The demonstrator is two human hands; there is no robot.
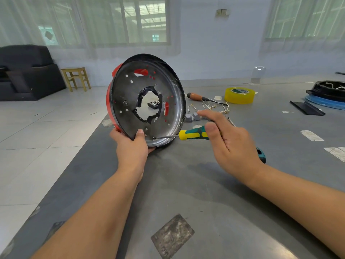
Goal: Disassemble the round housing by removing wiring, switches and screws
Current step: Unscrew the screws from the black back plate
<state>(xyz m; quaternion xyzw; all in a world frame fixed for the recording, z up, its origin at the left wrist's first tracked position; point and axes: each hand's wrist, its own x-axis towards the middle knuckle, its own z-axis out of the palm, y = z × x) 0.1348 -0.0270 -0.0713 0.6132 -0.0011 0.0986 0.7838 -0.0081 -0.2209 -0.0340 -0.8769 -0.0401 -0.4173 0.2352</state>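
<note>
The round housing [128, 94], dark metal inside with a red outer shell and a jagged centre hole, stands on edge on the grey table [186, 184]. My left hand [133, 144] grips its lower rim, thumb inside. My right hand [226, 141] holds a yellow-and-green screwdriver [192, 135] between thumb and fingers, the other fingers spread. The screwdriver's tip touches a screw [153, 138] near the bottom inside the housing. Loose white wiring [209, 107] and grey switches [192, 116] lie on the table behind my right hand.
A wooden-handled screwdriver [197, 96] and a yellow tape roll [239, 95] lie further back. Another black housing on a blue ring [328, 94] sits far right, with a black strip [306, 108] beside it. The table's left edge runs diagonally; floor, stool and sofa lie beyond.
</note>
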